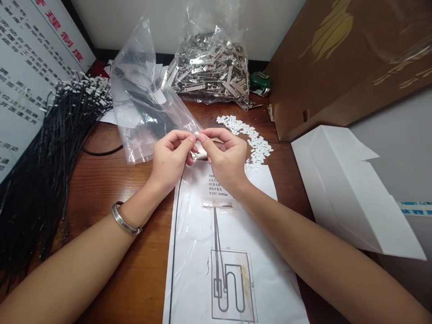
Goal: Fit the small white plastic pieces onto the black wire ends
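We read directions from a clock face centred on our two hands, with 12 o'clock pointing away from us. Our left hand (170,155) is closed, pinching a black cable (173,252) near its upper end between thumb and forefinger. Our right hand (225,150) is closed on a small white piece (196,134), which sits at the centre of the dial where the fingertips of both hands meet. Our fingers hide the joint, so we cannot tell whether the cable enters the piece. From the left hand, the cable hangs toward 6 o'clock, along the left edge of a printed sheet (192,279) bearing a wiring drawing.

Surrounding items are located as follows:
- 12 o'clock: a clear bag of metal strips (209,67).
- 1 to 2 o'clock: a green object (260,83), too small to identify.
- 2 o'clock: a brown box (337,76).
- 3 o'clock: a loose pile of white pieces (259,148), near the right hand.
- 4 o'clock: a folded white card (337,175).
- 8 to 9 o'clock: a large bundle of black cables (40,175) with white ends.
- 10 o'clock: a clear plastic bag (140,144), just beyond the left hand.
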Action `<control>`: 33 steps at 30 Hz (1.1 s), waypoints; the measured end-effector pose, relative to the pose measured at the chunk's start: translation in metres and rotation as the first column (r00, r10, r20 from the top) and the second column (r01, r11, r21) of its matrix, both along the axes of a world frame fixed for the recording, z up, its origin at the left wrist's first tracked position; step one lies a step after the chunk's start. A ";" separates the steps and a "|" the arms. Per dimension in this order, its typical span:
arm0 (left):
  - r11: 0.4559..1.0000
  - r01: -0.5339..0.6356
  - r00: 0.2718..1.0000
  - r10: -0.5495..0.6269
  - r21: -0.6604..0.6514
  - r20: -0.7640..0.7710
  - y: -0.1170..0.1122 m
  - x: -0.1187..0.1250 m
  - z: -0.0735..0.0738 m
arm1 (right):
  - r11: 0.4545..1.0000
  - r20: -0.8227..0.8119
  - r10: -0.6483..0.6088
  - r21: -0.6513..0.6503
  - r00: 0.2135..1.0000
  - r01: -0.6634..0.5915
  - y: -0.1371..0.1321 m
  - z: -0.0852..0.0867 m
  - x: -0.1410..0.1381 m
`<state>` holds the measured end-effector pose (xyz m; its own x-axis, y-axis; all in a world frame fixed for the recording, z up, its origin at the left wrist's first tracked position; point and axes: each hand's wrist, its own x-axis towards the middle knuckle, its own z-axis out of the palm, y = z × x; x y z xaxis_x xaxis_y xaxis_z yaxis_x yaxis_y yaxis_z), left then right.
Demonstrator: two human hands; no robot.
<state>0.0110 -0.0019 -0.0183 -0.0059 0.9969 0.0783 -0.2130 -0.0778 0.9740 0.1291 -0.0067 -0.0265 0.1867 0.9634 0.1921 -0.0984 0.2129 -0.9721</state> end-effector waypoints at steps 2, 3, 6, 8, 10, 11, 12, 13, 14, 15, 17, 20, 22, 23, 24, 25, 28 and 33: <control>1.000 -0.004 1.000 0.004 0.004 -0.005 0.000 0.000 -0.001 | 1.000 -0.002 0.003 -0.001 1.000 -0.003 0.000 0.000 0.000; 1.000 -0.005 1.000 0.005 0.005 -0.005 0.000 0.000 -0.001 | 1.000 0.000 0.005 -0.001 1.000 -0.005 0.000 0.000 0.000; 1.000 -0.005 1.000 0.005 0.002 0.008 0.000 0.000 -0.002 | 1.000 0.017 0.004 -0.001 1.000 -0.004 0.000 -0.001 0.000; 1.000 -0.005 1.000 0.005 -0.001 0.015 0.001 0.000 -0.002 | 1.000 0.025 -0.003 0.006 1.000 0.003 0.000 -0.001 0.000; 1.000 -0.008 1.000 0.008 -0.002 0.009 0.001 0.000 -0.001 | 1.000 0.035 -0.012 0.025 0.999 0.011 -0.001 -0.002 -0.001; 1.000 -0.011 1.000 0.011 -0.004 0.003 0.001 0.000 -0.001 | 0.999 0.044 -0.019 0.034 0.999 0.017 -0.001 -0.003 -0.001; 1.000 -0.014 1.000 0.014 -0.007 -0.003 0.001 0.001 0.000 | 0.999 0.055 -0.025 0.041 0.998 0.023 -0.001 -0.003 -0.001; 1.000 -0.019 1.000 0.019 -0.010 -0.010 0.001 0.001 0.001 | 0.999 0.065 -0.032 0.044 0.997 0.029 -0.001 -0.003 -0.001; 1.000 -0.023 1.000 0.023 -0.015 -0.015 0.000 0.001 0.002 | 0.999 0.076 -0.036 0.044 0.996 0.032 -0.001 -0.002 -0.001; 0.999 -0.028 0.999 0.027 -0.021 -0.018 0.000 0.001 0.002 | 0.998 0.087 -0.040 0.044 0.995 0.036 -0.001 -0.002 -0.001; 0.999 -0.031 0.999 0.031 -0.028 -0.019 0.000 0.002 0.003 | 0.998 0.109 -0.045 0.049 0.993 0.040 -0.002 -0.001 -0.001; 0.999 -0.032 0.999 0.032 -0.025 -0.014 0.000 0.002 0.003 | 0.996 0.148 -0.059 0.072 0.987 0.049 -0.003 0.000 -0.001; 0.999 -0.034 0.999 0.033 -0.021 -0.023 0.000 0.001 0.003 | 0.996 0.154 -0.052 0.075 0.987 0.041 -0.004 0.001 -0.001; 0.999 -0.035 0.999 0.035 -0.020 -0.030 0.000 0.001 0.003 | 0.997 0.146 -0.040 0.067 0.988 0.030 -0.003 0.001 -0.001; 0.999 -0.036 0.999 0.035 -0.020 -0.038 0.000 0.001 0.003 | 0.998 0.130 -0.024 0.055 0.991 0.017 -0.003 0.001 -0.001; 0.999 -0.035 0.999 0.035 -0.018 -0.042 0.000 0.001 0.004 | 0.999 0.107 -0.008 0.042 0.994 0.003 -0.003 0.001 0.000; 1.000 -0.022 0.999 0.021 -0.014 -0.047 -0.001 0.002 0.005 | 0.999 0.057 0.032 0.016 0.998 -0.033 0.000 -0.001 0.001; 1.000 -0.001 0.999 0.002 0.013 -0.042 -0.001 0.002 0.003 | 0.997 -0.015 0.082 0.009 0.997 -0.082 0.002 -0.003 0.002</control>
<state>0.0132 -0.0032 -0.0152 -0.0038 0.9958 0.0910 -0.1716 -0.0903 0.9810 0.1315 -0.0043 -0.0299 0.1104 0.9740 0.1977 -0.1310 0.2114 -0.9686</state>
